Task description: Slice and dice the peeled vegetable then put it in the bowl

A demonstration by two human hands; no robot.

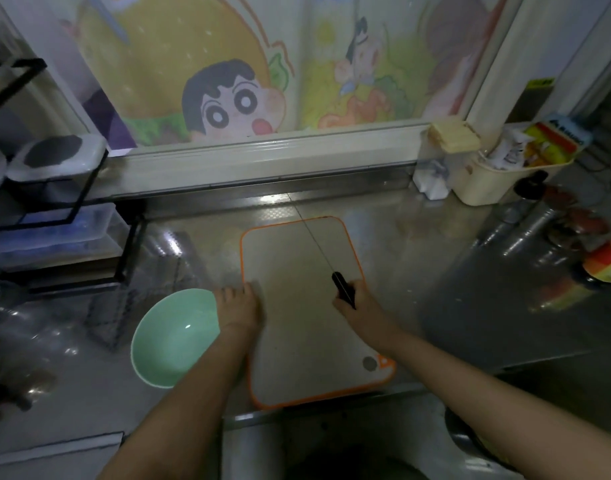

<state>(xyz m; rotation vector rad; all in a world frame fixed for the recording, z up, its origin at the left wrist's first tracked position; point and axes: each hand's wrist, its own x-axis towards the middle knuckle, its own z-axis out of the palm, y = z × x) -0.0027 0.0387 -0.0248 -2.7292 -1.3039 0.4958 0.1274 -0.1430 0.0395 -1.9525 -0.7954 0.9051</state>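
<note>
A beige cutting board point(297, 258) with an orange rim lies on the steel counter in front of me. My left hand point(240, 308) rests on the board's left edge, fingers down on it. My right hand point(354, 303) grips the black handle of a knife point(316, 244), whose thin blade points away from me, edge-on over the board. A pale green bowl point(169, 337) stands just left of the board, touching my left wrist, with nothing seen inside. No vegetable shows on the board.
A black wire rack point(54, 216) with clear plastic boxes stands at the left. Bottles and jars point(574, 244) crowd the right, with a cream caddy point(498, 178) at the back right. A window sill runs behind the board. The counter's front edge is near my arms.
</note>
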